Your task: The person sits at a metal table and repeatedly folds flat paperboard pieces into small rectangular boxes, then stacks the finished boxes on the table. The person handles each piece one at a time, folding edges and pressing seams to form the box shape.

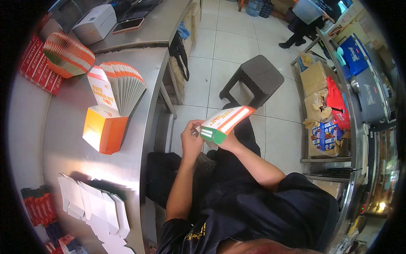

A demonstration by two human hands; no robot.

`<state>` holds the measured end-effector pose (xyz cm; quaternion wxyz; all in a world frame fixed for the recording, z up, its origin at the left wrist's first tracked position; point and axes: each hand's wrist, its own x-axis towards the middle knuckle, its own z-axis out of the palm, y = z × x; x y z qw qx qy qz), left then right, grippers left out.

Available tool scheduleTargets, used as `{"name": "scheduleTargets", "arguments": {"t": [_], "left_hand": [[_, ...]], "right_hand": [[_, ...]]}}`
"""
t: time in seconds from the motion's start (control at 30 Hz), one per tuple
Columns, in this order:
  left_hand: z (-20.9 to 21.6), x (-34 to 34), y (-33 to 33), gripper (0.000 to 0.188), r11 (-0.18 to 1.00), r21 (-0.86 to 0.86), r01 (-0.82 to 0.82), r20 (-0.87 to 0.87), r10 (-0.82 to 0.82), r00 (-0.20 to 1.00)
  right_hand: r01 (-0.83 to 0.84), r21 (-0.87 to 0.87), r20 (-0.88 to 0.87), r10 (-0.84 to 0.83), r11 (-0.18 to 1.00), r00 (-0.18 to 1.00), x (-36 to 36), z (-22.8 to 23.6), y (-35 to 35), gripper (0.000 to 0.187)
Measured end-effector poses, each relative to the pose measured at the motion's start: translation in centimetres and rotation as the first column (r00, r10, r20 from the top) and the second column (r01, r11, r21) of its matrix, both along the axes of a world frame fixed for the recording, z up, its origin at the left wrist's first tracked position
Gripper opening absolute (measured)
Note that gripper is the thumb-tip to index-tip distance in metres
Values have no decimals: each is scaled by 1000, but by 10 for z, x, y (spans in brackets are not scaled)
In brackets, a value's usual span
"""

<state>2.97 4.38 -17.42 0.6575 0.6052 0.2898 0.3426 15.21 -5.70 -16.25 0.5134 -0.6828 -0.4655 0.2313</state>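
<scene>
Over my lap I hold a folding carton (pixel 226 122), white with orange, red and green parts and zigzag edges. My left hand (pixel 192 137) is closed at its near left end, fingers curled round a pale flap. From the right, my right hand (pixel 229 142) supports the carton's underside, its fingers mostly hidden behind the card. To the left on the metal table (pixel 55 144) stand an orange carton (pixel 105 129) and a fanned row of nested cartons (pixel 124 86). Several flat white carton blanks (pixel 95 205) lie nearer me.
Another curved row of orange cartons (pixel 69 55) stands by the wall. A white boxy device (pixel 95 25) and a phone (pixel 129 25) sit farther back. Ahead is a dark plastic stool (pixel 258 78). Loaded shelves (pixel 325 158) line the right; a person (pixel 315 15) carries a clear bin.
</scene>
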Motion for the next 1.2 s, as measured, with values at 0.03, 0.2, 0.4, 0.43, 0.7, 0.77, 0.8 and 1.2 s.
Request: {"name": "scheduleTargets", "arguments": {"t": [0.03, 0.2, 0.4, 0.43, 0.7, 0.77, 0.8, 1.2], "left_hand": [[0, 0, 1, 19, 1000, 27, 15, 15, -15, 1000], [2, -2, 0, 20, 999, 13, 42, -149, -39, 988], [0, -16, 23, 29, 931, 363, -39, -345, 173, 922], [-4, -23, 30, 34, 950, 312, 11, -423, 129, 897], [33, -14, 19, 81, 760, 592, -269, -196, 459, 866], [24, -16, 21, 66, 809, 518, -278, -117, 389, 914], [18, -18, 23, 59, 830, 485, -277, -74, 354, 932], [7, -14, 19, 16, 967, -251, 40, 86, -19, 996]], "right_hand": [[42, 44, 20, -43, 998, 999, -1, 5, 1, 24], [130, -95, -210, -147, 987, 966, -8, -8, -2, 23], [359, 191, 151, -388, 914, 909, 8, 31, -2, 50], [382, 290, 323, -466, 877, 824, 16, 42, -1, 53], [166, 116, 196, -186, 979, 963, 18, 62, 0, 35], [197, 68, 173, -206, 978, 963, 5, 57, 1, 29], [172, 53, 191, -179, 984, 965, -2, 53, 1, 29], [217, 86, -192, -197, 972, 961, -3, 32, 17, 21]]}}
